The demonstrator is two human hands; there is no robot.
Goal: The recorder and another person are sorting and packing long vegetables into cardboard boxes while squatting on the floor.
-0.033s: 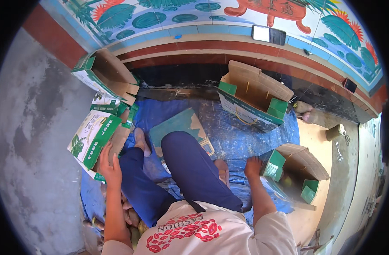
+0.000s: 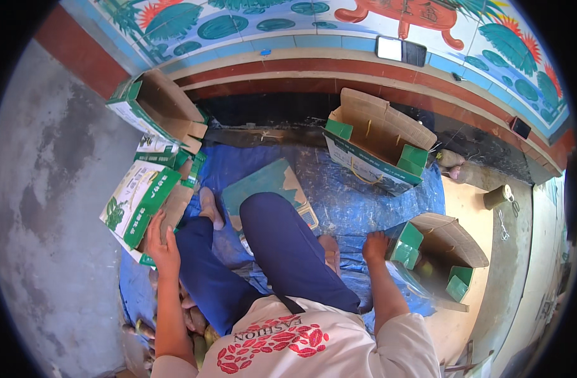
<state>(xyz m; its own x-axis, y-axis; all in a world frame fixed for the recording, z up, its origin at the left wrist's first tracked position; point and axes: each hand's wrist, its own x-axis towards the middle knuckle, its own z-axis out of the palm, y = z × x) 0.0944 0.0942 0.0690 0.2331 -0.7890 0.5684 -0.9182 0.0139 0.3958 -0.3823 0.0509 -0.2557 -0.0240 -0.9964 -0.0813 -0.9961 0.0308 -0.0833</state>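
My left hand [image 2: 162, 244] lies against the open side of a green and white cardboard carton [image 2: 132, 205] on the left. Its fingers are stretched out and the thumb stands apart. On the right, my right hand [image 2: 375, 246] is beside the left end flap of another open carton [image 2: 436, 242]. Its fingers point away and down, foreshortened, so their grip is unclear. Inside that carton sits a pale greenish round thing [image 2: 425, 268], partly in shadow. Between my feet and the wall, a flat scale [image 2: 269, 189] with a worn green top rests on the blue tarp [image 2: 339, 170].
An open carton [image 2: 380, 148] stands near the wall; another [image 2: 162, 110] lies tipped at the far left. Several root vegetables [image 2: 197, 321] are piled beside my left hip, with more [image 2: 451, 157] by the wall. A twine spool [image 2: 497, 196] stands right. Phones [image 2: 400, 50] lie on the ledge.
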